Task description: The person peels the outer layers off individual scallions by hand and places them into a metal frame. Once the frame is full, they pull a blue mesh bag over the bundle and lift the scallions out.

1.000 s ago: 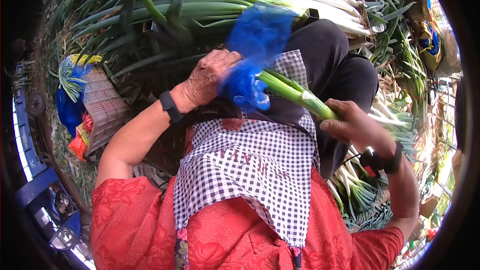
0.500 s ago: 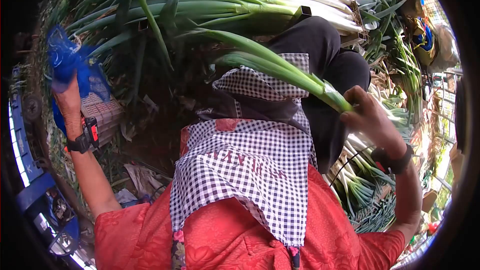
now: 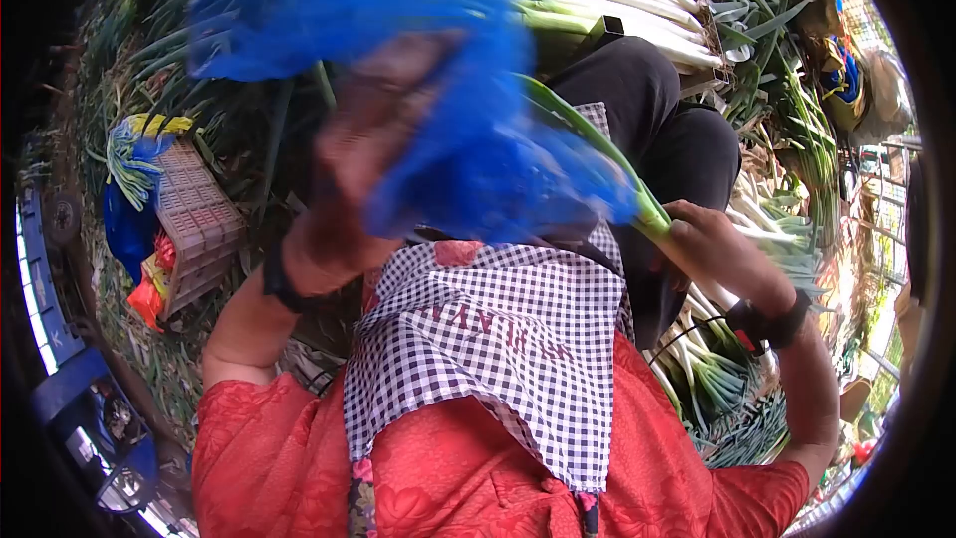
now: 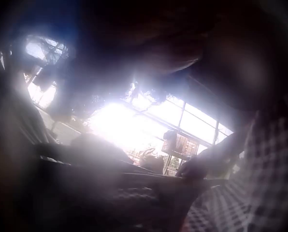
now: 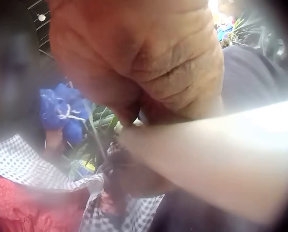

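Piled leeks [image 3: 642, 28] lie across the far side, white ends to the right, with a crate [image 3: 204, 214] at left and smaller bunches [image 3: 712, 379] near your right arm. Your right hand [image 3: 715, 247] grasps a leek [image 3: 645, 201] around its stalk, beside your dark trousers [image 3: 687, 144], leaves pointing up and left; the right wrist view shows its pale shank below the palm. Your left hand [image 3: 376, 130] grips a blue net [image 3: 478, 154], though blur hides the separate fingers. From the head view, the net covers part of the leek's leaves, above your checked apron [image 3: 478, 339].
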Demonstrator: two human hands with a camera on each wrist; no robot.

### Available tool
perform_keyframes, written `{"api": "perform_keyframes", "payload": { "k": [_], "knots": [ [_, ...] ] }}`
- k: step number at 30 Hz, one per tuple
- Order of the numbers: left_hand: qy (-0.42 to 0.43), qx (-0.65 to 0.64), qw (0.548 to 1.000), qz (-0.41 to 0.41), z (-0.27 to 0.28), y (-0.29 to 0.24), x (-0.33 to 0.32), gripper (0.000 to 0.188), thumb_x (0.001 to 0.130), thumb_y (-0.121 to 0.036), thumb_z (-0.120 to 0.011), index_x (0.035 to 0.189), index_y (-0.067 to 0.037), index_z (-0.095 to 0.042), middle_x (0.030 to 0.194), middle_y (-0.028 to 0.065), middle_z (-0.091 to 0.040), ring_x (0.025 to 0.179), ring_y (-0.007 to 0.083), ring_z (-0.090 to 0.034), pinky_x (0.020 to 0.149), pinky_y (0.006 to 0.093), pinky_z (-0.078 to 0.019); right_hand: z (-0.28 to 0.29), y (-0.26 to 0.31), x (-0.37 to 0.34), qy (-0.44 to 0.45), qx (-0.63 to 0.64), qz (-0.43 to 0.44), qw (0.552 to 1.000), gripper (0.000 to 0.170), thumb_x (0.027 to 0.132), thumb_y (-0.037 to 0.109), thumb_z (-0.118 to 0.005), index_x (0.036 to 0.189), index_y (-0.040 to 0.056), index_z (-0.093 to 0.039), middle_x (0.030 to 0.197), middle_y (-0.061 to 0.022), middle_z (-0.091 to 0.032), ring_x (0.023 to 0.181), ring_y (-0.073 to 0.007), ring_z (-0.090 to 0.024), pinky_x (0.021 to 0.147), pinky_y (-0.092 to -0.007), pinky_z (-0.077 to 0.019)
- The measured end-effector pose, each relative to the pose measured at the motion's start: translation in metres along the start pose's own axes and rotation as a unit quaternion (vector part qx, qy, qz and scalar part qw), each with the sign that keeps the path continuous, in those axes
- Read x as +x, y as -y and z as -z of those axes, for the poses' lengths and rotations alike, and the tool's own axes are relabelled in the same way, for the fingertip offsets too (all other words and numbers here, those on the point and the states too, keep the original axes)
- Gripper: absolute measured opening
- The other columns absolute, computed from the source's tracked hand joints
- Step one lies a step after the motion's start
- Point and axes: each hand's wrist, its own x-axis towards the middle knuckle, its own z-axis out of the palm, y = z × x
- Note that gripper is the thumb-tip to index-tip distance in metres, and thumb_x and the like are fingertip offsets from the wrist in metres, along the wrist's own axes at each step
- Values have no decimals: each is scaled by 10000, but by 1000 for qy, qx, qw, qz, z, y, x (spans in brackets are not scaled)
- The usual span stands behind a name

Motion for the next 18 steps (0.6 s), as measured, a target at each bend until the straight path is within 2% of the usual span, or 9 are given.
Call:
{"api": "perform_keyframes", "payload": {
  "k": [1,2,4,5,7,11,13,15,18],
  "knots": [
    [34,-41,998,-28,-33,-20,14,517,810,-192,-601,1310,-84,-530,1326,141,-522,1213,368,-491,1017,475,-383,-5,-6,3,-26,-29,11,999,371,1004,343,-424,1102,-1,-522,813,-72,-644,676,-132,-634,613,-283,-517],
    [72,-19,993,-94,-72,-26,16,460,829,-177,-562,1286,-124,-560,1316,109,-528,1212,342,-486,1043,476,-354,-9,-16,3,-58,-81,64,993,361,993,333,-455,1100,-7,-517,806,-94,-639,694,-149,-634,634,-309,-512],
    [106,6,988,-109,-127,-37,21,484,830,-175,-511,1312,-203,-538,1308,69,-511,1224,277,-463,1079,453,-292,-16,-18,-3,-91,-190,124,970,332,929,252,-582,1102,-19,-501,786,-180,-620,744,-249,-653,686,-383,-487],
    [107,9,989,-105,-129,-30,22,484,830,-175,-511,1312,-203,-538,1308,69,-511,1224,277,-463,1079,453,-292,-21,-15,-10,-161,-277,191,928,321,871,181,-643,1092,-3,-500,787,-222,-613,751,-341,-649,665,-411,-481],
    [138,-52,982,-121,-134,-16,27,490,817,-185,-525,1305,-211,-542,1287,63,-519,1223,249,-461,1077,448,-289,-17,-28,-14,-157,-240,72,955,326,840,145,-664,1082,7,-495,773,-226,-613,761,-415,-616,640,-436,-470],
    [115,-67,987,-93,-120,22,13,448,773,-187,-607,1219,-149,-606,1216,80,-547,1138,265,-514,986,404,-408,-16,-13,-24,-170,-302,106,932,293,848,154,-657,1038,12,-486,735,-221,-597,726,-422,-601,616,-452,-456],
    [142,-84,985,-49,-118,41,3,378,795,-152,-583,1170,-109,-592,1146,125,-547,1065,294,-535,928,384,-433,-13,3,-25,-119,-299,73,944,275,857,176,-654,982,11,-474,687,-218,-572,700,-420,-592,608,-457,-445],
    [138,-150,979,14,-110,60,-7,324,771,-127,-638,1088,-68,-609,1090,147,-573,985,317,-574,875,380,-471,-7,8,-25,-86,-294,61,950,292,869,216,-647,911,9,-447,652,-218,-547,673,-418,-585,596,-477,-435],
    [165,-218,962,25,-104,77,-36,295,771,-105,-677,1051,-38,-617,1030,153,-624,894,335,-626,781,384,-521,1,12,-31,-91,-331,74,936,301,873,241,-639,915,9,-453,658,-216,-561,670,-415,-589,596,-482,-444]
  ]
}}
